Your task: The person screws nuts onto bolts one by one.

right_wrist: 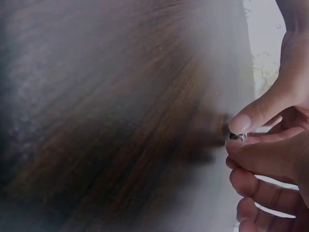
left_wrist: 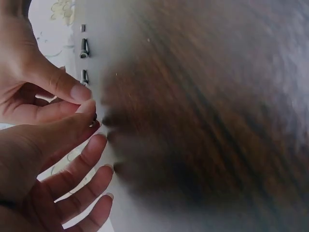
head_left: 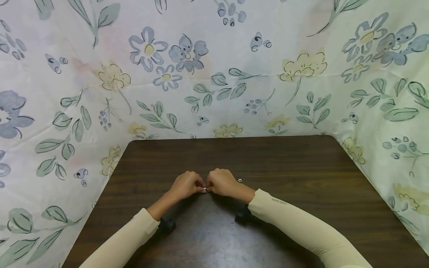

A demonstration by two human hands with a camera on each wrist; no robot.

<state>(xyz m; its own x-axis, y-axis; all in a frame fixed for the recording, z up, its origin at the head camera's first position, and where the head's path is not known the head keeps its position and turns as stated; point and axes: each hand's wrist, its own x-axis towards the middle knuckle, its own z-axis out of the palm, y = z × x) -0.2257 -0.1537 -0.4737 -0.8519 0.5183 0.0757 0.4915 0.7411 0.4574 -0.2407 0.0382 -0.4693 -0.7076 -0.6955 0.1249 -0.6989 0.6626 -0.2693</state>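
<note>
since left hand (head_left: 187,185) and right hand (head_left: 223,182) both pinch a tiny metal part (right_wrist: 240,137), an uneven twist might flick it loose onto the counter (head_left: 285,160).

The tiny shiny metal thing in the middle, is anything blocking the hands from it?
Nothing visible does. The left hand and right hand pinch the small metal piece between their fingertips. The loose metal part sits off to the right, not between them.
</note>
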